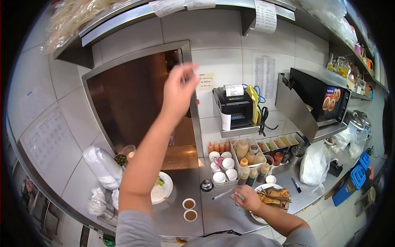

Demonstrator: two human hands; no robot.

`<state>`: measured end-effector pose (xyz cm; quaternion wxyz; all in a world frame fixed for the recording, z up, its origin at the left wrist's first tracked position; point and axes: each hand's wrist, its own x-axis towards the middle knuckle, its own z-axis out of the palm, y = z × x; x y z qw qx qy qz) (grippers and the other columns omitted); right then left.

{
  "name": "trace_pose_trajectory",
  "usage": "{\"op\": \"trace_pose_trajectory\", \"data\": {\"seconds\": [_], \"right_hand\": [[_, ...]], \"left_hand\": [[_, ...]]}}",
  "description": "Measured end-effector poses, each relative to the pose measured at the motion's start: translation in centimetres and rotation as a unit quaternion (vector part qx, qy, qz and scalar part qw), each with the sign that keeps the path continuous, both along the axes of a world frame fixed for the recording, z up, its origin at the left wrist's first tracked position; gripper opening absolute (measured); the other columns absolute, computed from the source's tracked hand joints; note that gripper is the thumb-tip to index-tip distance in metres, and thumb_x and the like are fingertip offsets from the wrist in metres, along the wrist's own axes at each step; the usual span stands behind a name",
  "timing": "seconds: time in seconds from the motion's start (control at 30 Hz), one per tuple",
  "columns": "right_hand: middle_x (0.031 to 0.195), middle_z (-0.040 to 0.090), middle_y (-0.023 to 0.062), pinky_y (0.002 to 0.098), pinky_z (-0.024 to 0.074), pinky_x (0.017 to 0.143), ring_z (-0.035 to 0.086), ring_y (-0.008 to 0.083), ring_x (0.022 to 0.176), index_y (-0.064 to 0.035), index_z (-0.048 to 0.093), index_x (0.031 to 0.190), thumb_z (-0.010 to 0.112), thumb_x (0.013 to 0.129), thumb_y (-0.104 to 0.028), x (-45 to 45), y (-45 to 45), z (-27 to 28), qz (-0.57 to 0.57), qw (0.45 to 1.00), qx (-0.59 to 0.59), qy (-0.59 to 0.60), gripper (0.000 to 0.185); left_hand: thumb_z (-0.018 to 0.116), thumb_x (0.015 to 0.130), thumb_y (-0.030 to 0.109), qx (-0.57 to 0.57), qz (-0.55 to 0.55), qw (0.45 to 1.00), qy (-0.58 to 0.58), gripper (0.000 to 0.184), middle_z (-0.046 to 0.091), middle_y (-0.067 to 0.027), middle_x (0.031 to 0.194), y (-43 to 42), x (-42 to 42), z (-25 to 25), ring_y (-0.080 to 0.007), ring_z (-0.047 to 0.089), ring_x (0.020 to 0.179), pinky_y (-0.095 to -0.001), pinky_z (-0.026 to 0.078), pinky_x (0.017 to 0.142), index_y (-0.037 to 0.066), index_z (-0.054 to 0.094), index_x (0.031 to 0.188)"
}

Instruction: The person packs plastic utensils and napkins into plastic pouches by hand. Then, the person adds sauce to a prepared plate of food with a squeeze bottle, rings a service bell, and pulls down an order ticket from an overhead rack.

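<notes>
My left hand (181, 84) is raised high in front of the pass-through window (123, 103); its fingers are blurred, so I cannot tell whether they hold anything. Low over the steel counter (222, 220), my right hand (248, 197) grips a slim pen (222, 194) that points left. Right beside that hand is a white plate (258, 219) with browned grilled meat (273, 196) on it. Two small cups of brown sauce, one a sauce cup (189, 203), stand left of the hand. A plate with rice (157, 194) and some greens is partly hidden behind my left forearm.
A call bell (206, 185) stands by a basket of white cups (219, 177) with scissors. Squeeze bottles (249, 157) fill another bin. A receipt printer (235, 109) sits on a wall shelf. A marker (296, 185) and a white plastic bag (314, 164) are at right.
</notes>
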<state>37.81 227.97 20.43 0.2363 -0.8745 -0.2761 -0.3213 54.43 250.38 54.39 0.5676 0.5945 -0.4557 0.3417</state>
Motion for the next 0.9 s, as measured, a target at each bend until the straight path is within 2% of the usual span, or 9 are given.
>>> {"op": "trace_pose_trajectory", "data": {"seconds": [0.1,0.27,0.4,0.53,0.57,0.77,0.8,0.87,0.9], "right_hand": [[0.087,0.061,0.0104,0.039,0.0483,0.068,0.058,0.03,0.079,-0.0078,0.061,0.098,0.069,0.073,-0.007,-3.9,-2.7,0.1,-0.052,0.998,0.044,0.008,0.026],[0.082,0.061,0.0112,0.0375,0.0478,0.062,0.059,0.0295,0.07,-0.0079,0.06,0.092,0.067,0.073,-0.003,-9.5,-8.2,-3.7,-0.122,0.991,0.056,0.021,0.021],[0.08,0.06,0.0116,0.0356,0.0471,0.059,0.058,0.0286,0.067,-0.0065,0.06,0.086,0.063,0.072,0.003,-12.0,-12.6,-6.0,-0.199,0.972,0.117,0.032,0.017],[0.08,0.06,0.0122,0.0351,0.0469,0.058,0.058,0.0277,0.067,-0.0053,0.061,0.085,0.061,0.073,0.004,-12.4,-14.9,-6.6,-0.217,0.955,0.191,0.069,0.015],[0.08,0.06,0.0121,0.0347,0.0466,0.057,0.058,0.0275,0.066,-0.0052,0.06,0.085,0.06,0.074,0.004,-12.3,-15.3,-6.5,-0.217,0.956,0.185,0.07,0.015],[0.084,0.061,0.0125,0.034,0.0464,0.058,0.058,0.0274,0.068,-0.0041,0.06,0.087,0.06,0.075,0.005,-11.1,-15.8,-4.5,-0.18,0.965,0.175,0.082,0.015],[0.084,0.061,0.0127,0.034,0.0467,0.059,0.058,0.0276,0.068,-0.0039,0.06,0.087,0.059,0.075,0.006,-11.2,-15.7,-4.1,-0.17,0.965,0.183,0.078,0.015],[0.084,0.06,0.0132,0.0339,0.0472,0.061,0.059,0.0279,0.07,-0.0034,0.06,0.088,0.059,0.075,0.007,-10.5,-15.5,-4.3,-0.147,0.966,0.2,0.072,0.016],[0.085,0.06,0.0134,0.0336,0.0473,0.061,0.058,0.0279,0.07,-0.0032,0.06,0.089,0.059,0.076,0.007,-10.5,-15.3,-4.6,-0.147,0.964,0.205,0.079,0.017]], "left_hand": [[0.065,0.08,0.015,-0.039,0.045,0.998,-0.024,0.039,0.054,-0.009,0.106,-4.2,2.3,7.6,-0.0163,0.055,0.087,-0.0306,0.047,0.08,0.008,0.058,0.117],[0.065,0.076,0.016,-0.107,0.287,0.952,-0.025,0.056,0.048,-0.012,0.117,-7.7,3.4,13.6,-0.0263,0.054,0.099,-0.0373,0.045,0.087,0.012,0.048,0.129],[0.057,0.074,0.008,-0.222,0.268,0.936,0.056,0.046,0.046,-0.0148,0.118,-7.1,5.1,15.0,-0.0289,0.052,0.105,-0.0381,0.043,0.09,0.004,0.049,0.119],[0.061,0.07,0.001,-0.299,0.153,0.93,0.146,0.047,0.055,-0.0124,0.11,-6.4,4.4,15.3,-0.0224,0.055,0.093,-0.0364,0.046,0.078,0.005,0.052,0.116],[0.06,0.07,0.0,-0.3,0.151,0.929,0.155,0.043,0.055,-0.0118,0.11,-6.2,4.5,15.5,-0.0226,0.055,0.093,-0.0371,0.047,0.078,0.005,0.055,0.113],[0.058,0.083,0.009,-0.224,-0.127,0.957,0.132,0.03,0.056,-0.0106,0.115,-6.2,3.5,17.5,-0.0222,0.056,0.099,-0.0349,0.047,0.085,0.0,0.057,0.112],[0.064,0.082,0.012,-0.213,-0.143,0.959,0.124,0.021,0.062,-0.0101,0.107,-5.8,7.5,19.1,-0.0212,0.056,0.1,-0.0362,0.046,0.087,0.004,0.062,0.101],[0.059,0.083,0.0,-0.207,-0.089,0.962,0.156,0.026,0.061,-0.008,0.108,-4.6,8.4,19.7,-0.0201,0.057,0.097,-0.0315,0.048,0.085,0.002,0.062,0.109],[0.057,0.083,-0.003,-0.186,-0.096,0.967,0.145,0.028,0.061,-0.0101,0.098,-4.0,7.9,19.5,-0.0199,0.059,0.087,-0.0286,0.051,0.075,-0.003,0.056,0.111]]}}
